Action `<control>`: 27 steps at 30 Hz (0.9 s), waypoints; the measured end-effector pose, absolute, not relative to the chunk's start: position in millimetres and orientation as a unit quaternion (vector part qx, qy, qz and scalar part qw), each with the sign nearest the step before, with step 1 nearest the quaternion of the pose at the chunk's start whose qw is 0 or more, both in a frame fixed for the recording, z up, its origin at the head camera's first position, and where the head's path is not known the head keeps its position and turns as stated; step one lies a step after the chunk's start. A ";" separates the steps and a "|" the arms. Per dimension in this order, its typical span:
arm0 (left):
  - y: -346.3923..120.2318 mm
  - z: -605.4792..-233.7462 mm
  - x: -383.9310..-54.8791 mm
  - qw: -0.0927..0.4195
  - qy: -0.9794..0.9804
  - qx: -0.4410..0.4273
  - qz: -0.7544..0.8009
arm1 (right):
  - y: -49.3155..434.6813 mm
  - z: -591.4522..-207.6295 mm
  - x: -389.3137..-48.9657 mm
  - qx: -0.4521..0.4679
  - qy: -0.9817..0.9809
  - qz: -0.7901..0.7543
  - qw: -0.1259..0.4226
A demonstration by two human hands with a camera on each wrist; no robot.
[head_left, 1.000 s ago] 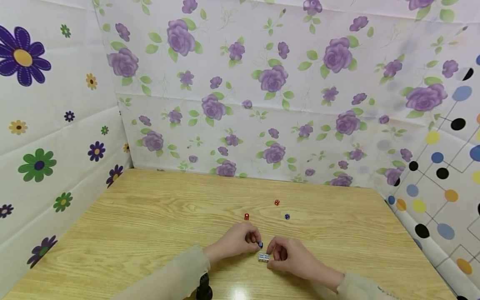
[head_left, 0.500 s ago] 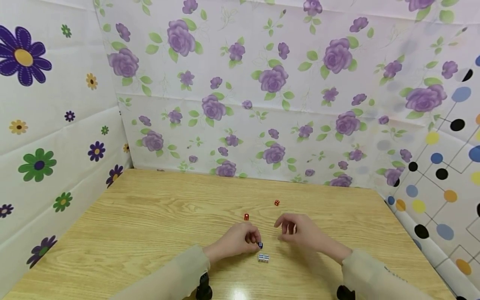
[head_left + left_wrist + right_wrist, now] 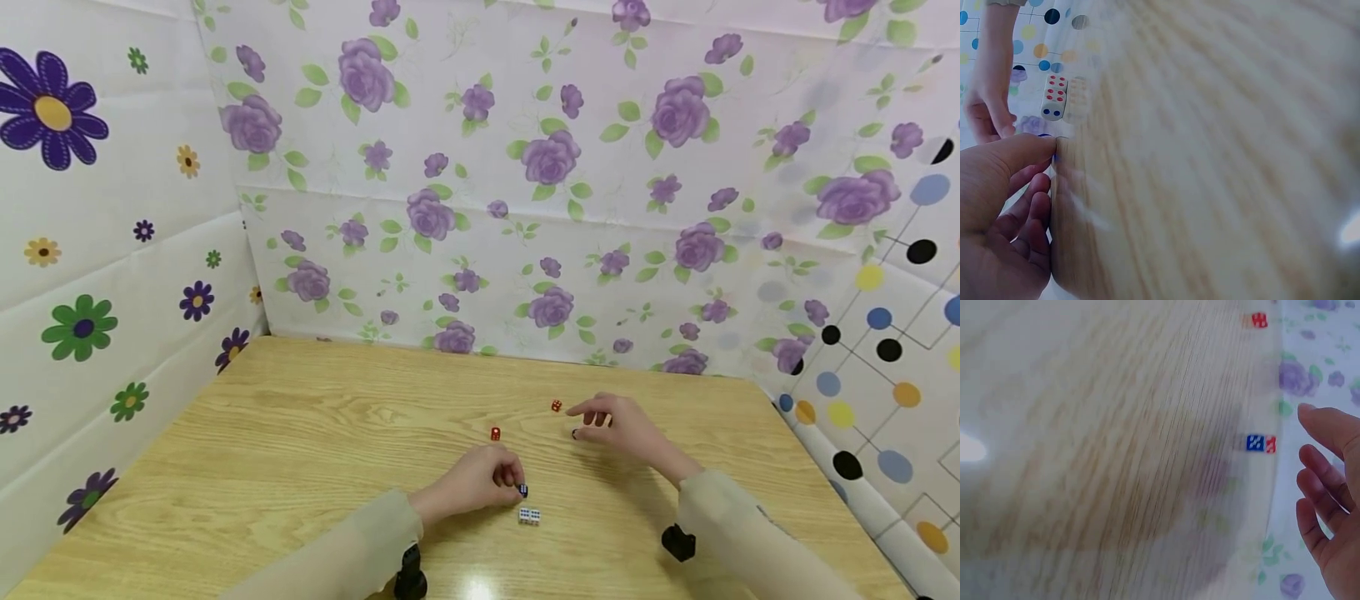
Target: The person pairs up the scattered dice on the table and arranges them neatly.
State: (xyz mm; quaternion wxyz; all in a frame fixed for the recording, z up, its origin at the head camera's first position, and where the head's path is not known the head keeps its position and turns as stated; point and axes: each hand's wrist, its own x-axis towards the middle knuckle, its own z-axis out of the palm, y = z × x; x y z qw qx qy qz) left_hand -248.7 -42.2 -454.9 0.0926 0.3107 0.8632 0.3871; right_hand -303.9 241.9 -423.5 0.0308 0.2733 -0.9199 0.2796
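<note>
In the head view my left hand rests low on the wood table and pinches a dark blue die at its fingertips. Just nearer to me lie two white dice side by side; they also appear in the left wrist view, these white dice showing red and blue dots. My right hand, fingers parted, hovers at a second blue die, which it partly hides. The right wrist view has that blue die apart from the thumb and fingers.
One red die lies beyond my left hand, another red die farther back, left of my right fingertips. A flowered cloth hangs behind the wood table, with patterned cloths on both sides.
My right hand has left the white dice and moved away and to the right, to the second blue die. The left hand has stayed in place with its blue die.
</note>
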 end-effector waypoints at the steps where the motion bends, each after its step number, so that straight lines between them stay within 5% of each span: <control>1: -42.0 -454.6 -248.6 0.093 0.863 0.311 0.387 | 243.7 -424.9 -305.6 0.272 -0.921 0.277 0.028; 27: -41.9 -454.3 -248.5 0.091 0.861 0.317 0.388 | 255.6 -450.8 -321.8 0.245 -0.928 0.280 0.000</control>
